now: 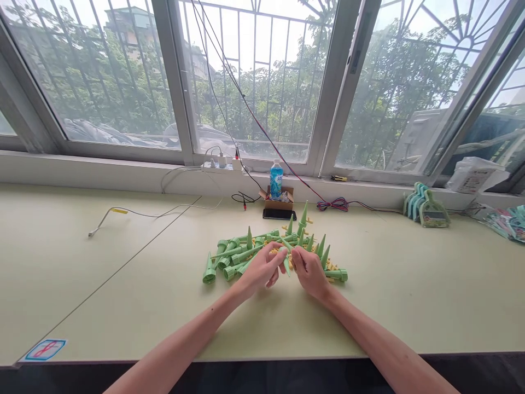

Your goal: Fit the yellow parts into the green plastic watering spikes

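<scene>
Close together over the front of a pile, both hands are at work on green plastic. My left hand (266, 265) pinches a green plastic spike (287, 266), whose pointed end hangs down between the hands. My right hand (309, 269) is closed beside it, fingertips almost touching my left hand; what sits in its fingers is hidden. Behind and around the hands lie several green spikes with wide ribbed ends (229, 259), some flat and some standing point up (303, 216). Small yellow plastic pieces (333, 265) are scattered among them.
Behind the pile are a black phone (279, 214), a small cardboard box (279, 204) and a bottle of blue liquid (276, 179). Coiled cable (333, 204) lies to their right. Green packaged items (426, 208) stand far right. A white cable (104, 219) crosses the table's left side.
</scene>
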### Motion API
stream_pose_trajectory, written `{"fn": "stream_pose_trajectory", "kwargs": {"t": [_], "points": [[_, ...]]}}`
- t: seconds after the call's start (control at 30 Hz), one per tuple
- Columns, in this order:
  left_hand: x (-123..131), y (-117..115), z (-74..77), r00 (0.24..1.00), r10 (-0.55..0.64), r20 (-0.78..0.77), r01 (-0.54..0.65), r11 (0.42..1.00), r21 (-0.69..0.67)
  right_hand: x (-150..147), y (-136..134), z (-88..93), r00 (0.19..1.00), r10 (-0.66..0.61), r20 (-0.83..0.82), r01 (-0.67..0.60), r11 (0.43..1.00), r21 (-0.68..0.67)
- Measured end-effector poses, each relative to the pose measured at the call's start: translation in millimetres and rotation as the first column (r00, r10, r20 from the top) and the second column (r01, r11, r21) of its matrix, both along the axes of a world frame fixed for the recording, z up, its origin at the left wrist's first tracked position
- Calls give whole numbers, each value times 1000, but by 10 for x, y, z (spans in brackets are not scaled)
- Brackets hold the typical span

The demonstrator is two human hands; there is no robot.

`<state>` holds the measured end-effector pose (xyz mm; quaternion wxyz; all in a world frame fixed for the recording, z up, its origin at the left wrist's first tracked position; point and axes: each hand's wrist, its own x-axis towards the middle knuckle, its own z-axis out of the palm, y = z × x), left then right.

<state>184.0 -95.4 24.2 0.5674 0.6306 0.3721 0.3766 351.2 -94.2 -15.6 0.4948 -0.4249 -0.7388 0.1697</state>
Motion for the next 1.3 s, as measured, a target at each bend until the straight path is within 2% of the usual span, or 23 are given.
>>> {"fn": "stream_pose_trajectory", "kwargs": {"t": [0.23, 0.53, 0.77, 1.03, 1.17, 1.3], "points": [[-19, 0, -30, 1000, -6, -6, 7, 999, 53, 2, 2, -5, 999, 34, -3, -34, 999, -22], [-35, 19, -94, 1000, 5, -10, -3, 979, 206, 4, 9, 12, 998, 55, -44, -56, 998, -40], [-55, 14, -119, 991, 43, -125, 4, 935, 354, -17, -5, 16, 997, 37, -74, -44, 995, -90], [-20, 9, -100, 989, 90, -117, -54, 958, 282, -28, -25, 55, 998, 20, -60, -23, 999, -44], [-19, 51, -149, 993, 102, -60, -87, 972, 220, -15, -22, 57, 996, 17, -82, -20, 999, -30], [-9, 63, -119, 993, 116, 27, -118, 984, 130, -12, -20, 58, 996, 13, -90, -15, 999, -28]]}}
